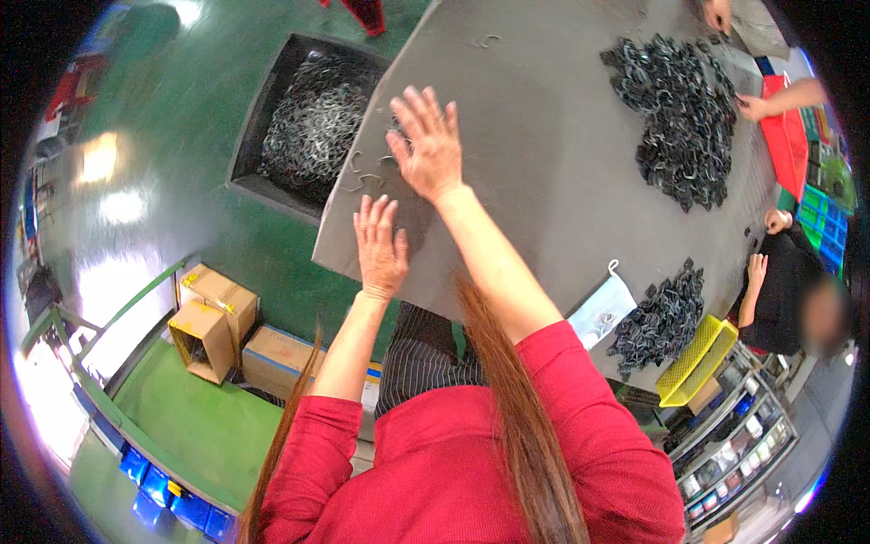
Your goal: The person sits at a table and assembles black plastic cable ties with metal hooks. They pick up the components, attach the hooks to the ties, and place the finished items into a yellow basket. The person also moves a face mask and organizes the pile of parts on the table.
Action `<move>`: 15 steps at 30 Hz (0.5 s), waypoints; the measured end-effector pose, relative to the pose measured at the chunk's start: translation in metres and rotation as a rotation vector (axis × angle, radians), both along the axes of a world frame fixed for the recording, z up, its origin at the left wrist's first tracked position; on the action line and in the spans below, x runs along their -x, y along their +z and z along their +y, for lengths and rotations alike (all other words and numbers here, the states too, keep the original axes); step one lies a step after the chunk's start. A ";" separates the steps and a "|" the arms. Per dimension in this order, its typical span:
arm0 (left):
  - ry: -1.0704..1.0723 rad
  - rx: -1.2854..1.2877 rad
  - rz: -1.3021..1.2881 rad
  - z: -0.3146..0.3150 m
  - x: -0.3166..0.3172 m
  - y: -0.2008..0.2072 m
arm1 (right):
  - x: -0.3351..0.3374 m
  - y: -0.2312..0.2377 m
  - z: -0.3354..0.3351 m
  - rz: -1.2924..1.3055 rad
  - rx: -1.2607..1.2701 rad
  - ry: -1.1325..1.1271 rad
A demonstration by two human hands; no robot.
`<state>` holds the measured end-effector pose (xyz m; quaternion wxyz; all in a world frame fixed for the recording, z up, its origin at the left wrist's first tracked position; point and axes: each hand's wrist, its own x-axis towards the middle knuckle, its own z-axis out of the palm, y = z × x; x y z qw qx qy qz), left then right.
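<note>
My right hand (430,147) lies palm down over the grey tabletop (517,172) near its left edge, fingers spread. Below it, my left hand (380,247) is stretched flat at the same edge, its fingers extended and holding nothing. A few curved metal hooks (367,179) lie on the table between and beside the hands; some are partly hidden under my right hand. Just past the table's left edge, a black bin (256,136) holds a tangled heap of shiny metal hooks (313,122).
Right of centre lies a large pile of dark metal pieces (675,118), with a smaller pile (662,317) nearer me. A light-blue face mask (603,310) and a yellow basket (698,363) sit beside it. Co-workers' hands (752,107) reach in from the right. Cardboard boxes (213,313) stand lower left.
</note>
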<state>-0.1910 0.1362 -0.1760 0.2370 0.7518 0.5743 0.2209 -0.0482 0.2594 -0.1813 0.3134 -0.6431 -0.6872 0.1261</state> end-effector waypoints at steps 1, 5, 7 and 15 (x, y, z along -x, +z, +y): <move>-0.028 -0.001 0.027 -0.005 0.000 0.005 | -0.002 0.002 0.017 -0.059 -0.034 -0.014; -0.397 0.045 0.214 -0.023 -0.009 0.010 | -0.078 -0.014 0.081 -0.272 -0.065 -0.220; -0.523 -0.007 0.199 -0.030 -0.024 0.004 | -0.114 -0.027 0.092 -0.310 0.015 -0.147; -0.578 -0.160 0.330 0.031 -0.068 -0.020 | -0.037 0.034 0.010 0.073 0.196 0.301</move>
